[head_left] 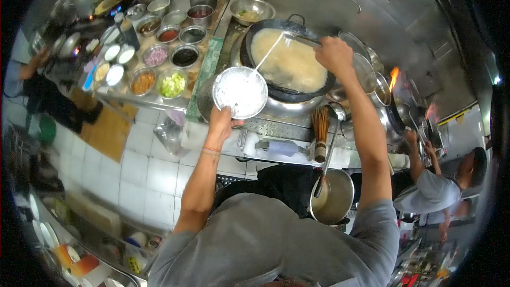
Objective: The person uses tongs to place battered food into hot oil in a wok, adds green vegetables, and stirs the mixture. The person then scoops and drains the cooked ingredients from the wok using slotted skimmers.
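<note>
My left hand (223, 123) grips the lower rim of a round metal bowl (240, 92) holding a white, foamy-looking substance. Closed above the right side of a large wok (330, 82) is my right hand (336, 57). It holds a thin utensil (303, 38) that reaches left over the wok; its exact kind is unclear. From the utensil's tip a thin white strand (270, 51) slants down into the bowl; I cannot tell whether it is liquid or solid. Pale yellowish liquid (289, 61) fills the wok, right of the bowl.
Several ingredient bowls, including chopped green vegetables (172, 83), stand at left. A bamboo brush (320, 133) and a ladle (328, 154) lie by the front edge, above a pot (340, 196). Flames (393, 78) rise at right, near another person (433, 191). Another person's dark clothing (56, 98) shows left.
</note>
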Demonstrator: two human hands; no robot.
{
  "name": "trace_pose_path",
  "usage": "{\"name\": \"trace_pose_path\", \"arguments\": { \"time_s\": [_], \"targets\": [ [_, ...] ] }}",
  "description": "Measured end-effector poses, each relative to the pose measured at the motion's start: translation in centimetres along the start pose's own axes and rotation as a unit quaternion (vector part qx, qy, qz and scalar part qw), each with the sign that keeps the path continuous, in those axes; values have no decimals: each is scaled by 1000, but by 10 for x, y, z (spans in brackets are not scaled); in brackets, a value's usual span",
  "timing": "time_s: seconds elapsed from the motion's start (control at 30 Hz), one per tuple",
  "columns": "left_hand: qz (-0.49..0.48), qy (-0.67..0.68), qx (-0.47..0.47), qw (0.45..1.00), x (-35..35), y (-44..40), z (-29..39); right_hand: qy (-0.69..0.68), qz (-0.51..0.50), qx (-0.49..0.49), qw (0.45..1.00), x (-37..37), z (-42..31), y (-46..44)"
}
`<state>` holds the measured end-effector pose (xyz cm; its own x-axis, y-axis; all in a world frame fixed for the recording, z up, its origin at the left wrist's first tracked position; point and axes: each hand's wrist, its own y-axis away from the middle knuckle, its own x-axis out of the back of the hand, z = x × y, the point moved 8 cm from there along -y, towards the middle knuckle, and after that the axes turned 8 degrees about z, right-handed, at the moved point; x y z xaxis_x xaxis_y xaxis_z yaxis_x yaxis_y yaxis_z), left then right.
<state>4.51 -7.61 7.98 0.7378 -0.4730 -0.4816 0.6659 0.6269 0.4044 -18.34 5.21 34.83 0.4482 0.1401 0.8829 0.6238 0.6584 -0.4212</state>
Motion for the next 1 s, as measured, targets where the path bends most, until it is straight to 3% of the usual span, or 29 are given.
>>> {"name": "trace_pose_path", "arguments": {
  "time_s": [0.07,0.17,0.3,0.37,0.4,0.47,0.57,0.67,0.7,0.93,1.0],
  "targets": [
    [-5,6,-8,1000,3,5,2,18,7,-37,999,-34,23,-19],
    [-3,14,-36,999,10,8,12,-25,47,-117,992,-12,31,-11],
    [-2,-17,-42,999,8,4,20,-23,68,-91,993,34,15,18],
    [-11,-9,-55,998,-5,7,31,-40,27,37,998,42,-8,35],
    [-18,-20,-65,998,-13,10,38,-38,28,34,998,49,-14,46],
    [-29,-34,-73,996,-23,8,43,-35,8,135,990,54,-49,68],
    [-61,-47,-85,993,-39,5,49,7,68,253,965,29,-78,88],
    [-64,-61,-102,991,-49,1,57,14,84,274,958,17,-83,88],
    [-54,-71,-97,991,-48,-1,56,15,88,272,958,23,-80,86],
    [8,-63,-71,995,-4,-11,36,-53,109,10,993,78,3,58],
    [16,-61,-72,995,10,-4,30,-65,127,-11,990,78,17,57]
  ]
}}
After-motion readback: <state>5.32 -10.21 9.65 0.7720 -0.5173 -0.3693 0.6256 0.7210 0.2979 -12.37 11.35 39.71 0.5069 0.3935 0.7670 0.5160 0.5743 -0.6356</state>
